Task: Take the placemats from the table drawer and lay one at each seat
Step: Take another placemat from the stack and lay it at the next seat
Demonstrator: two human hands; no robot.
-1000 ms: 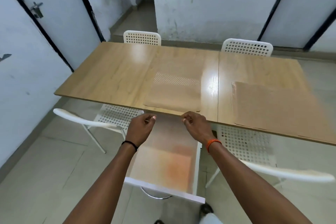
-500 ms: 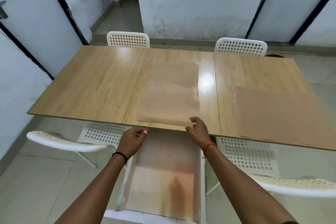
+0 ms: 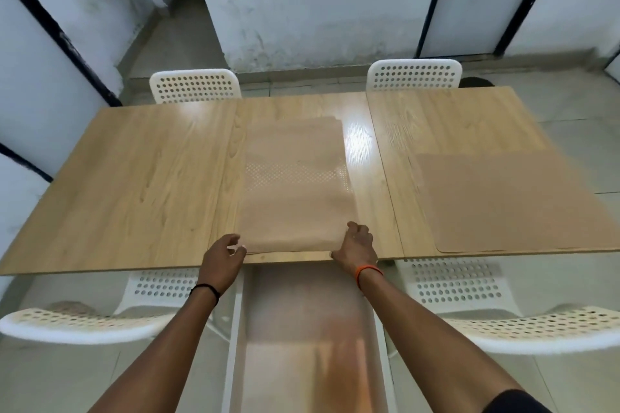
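A stack of tan placemats (image 3: 293, 188) lies on the middle of the wooden table (image 3: 134, 191), its near edge close to the table's front edge. My left hand (image 3: 221, 256) pinches the stack's near left corner. My right hand (image 3: 357, 246) grips the near right corner, fingers curled over it. A single tan placemat (image 3: 513, 201) lies flat at the front right seat. Below the table edge, the white drawer (image 3: 305, 339) stands pulled out between my arms; its inside looks bare.
Two white perforated chairs stand at the far side (image 3: 194, 85) (image 3: 414, 74). Two more are tucked under the near side, left (image 3: 84, 323) and right (image 3: 503, 325), flanking the open drawer. Walls and doors surround the table.
Both hands have risen from over the open drawer to the near corners of the placemat stack. The view has shifted forward and down over the table.
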